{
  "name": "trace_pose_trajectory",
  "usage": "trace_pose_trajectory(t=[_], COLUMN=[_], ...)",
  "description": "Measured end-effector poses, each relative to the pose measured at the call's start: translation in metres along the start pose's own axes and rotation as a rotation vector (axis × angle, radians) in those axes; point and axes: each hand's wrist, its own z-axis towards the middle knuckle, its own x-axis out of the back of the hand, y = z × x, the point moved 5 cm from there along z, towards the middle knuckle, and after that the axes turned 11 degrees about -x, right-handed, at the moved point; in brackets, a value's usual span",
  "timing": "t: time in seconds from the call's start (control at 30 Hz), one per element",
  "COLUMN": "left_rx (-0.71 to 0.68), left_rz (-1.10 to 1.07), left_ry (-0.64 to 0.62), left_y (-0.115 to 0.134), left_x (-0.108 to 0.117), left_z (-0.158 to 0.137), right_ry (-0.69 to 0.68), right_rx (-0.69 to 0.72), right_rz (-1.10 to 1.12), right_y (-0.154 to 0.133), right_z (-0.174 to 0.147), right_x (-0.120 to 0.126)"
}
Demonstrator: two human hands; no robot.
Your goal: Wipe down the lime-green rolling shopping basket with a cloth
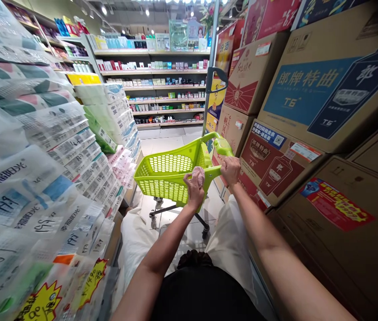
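Observation:
A lime-green shopping cart (162, 185) with a perforated plastic basket stands in front of me, turned at an angle. My right hand (231, 169) is wrapped round the near corner of its green handle frame (223, 146). At the near side rim of the basket, my left hand (195, 191) is closed on a crumpled pale pink cloth (199, 174). The cloth appears to touch the rim. Part of the handle lies hidden behind my right hand. Nothing shows inside the visible part of the basket.
Packs of wrapped tissue paper (75, 147) are stacked high on the left. Large cardboard cartons (309, 84) rise close by on the right, beside a metal post (213, 49). Beyond the cart, tiled floor (172, 133) leads to shelves of small goods (155, 71).

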Motion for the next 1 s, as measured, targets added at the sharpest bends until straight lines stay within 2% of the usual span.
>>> trace_pose_trajectory(t=[0.1,0.17,0.37,0.47,0.53,0.63,0.77,0.9,1.0], left_rx=[-0.098,-0.105,0.031,-0.033,-0.075,-0.08,-0.072,-0.011,0.11], left_rz=[-0.001,0.018,0.118,0.071,0.054,0.044,0.059,0.099,0.189], left_ry=[-0.004,-0.04,-0.037,-0.072,-0.047,0.027,0.018,-0.068,-0.098], left_y=[0.009,0.004,-0.024,-0.017,-0.01,-0.004,0.0,-0.006,-0.02], left_x=[-0.015,-0.015,0.008,0.003,-0.001,-0.005,-0.01,-0.006,0.01], left_z=[-0.012,-0.018,-0.028,-0.024,-0.021,-0.02,-0.021,-0.021,-0.019], right_ry=[0.016,0.019,0.004,0.016,0.028,0.017,-0.005,-0.018,-0.016], right_rx=[0.03,0.04,0.027,0.026,0.035,0.045,0.028,0.015,0.025], right_rz=[-0.017,-0.022,0.0,-0.009,-0.021,-0.027,-0.019,-0.015,-0.022], right_y=[-0.003,-0.004,-0.005,-0.006,-0.007,-0.009,-0.009,-0.008,-0.008], right_z=[-0.002,-0.003,-0.004,-0.005,-0.006,-0.007,-0.007,-0.006,-0.007], right_x=[0.002,0.003,0.003,0.003,0.004,0.004,0.005,0.004,0.005])
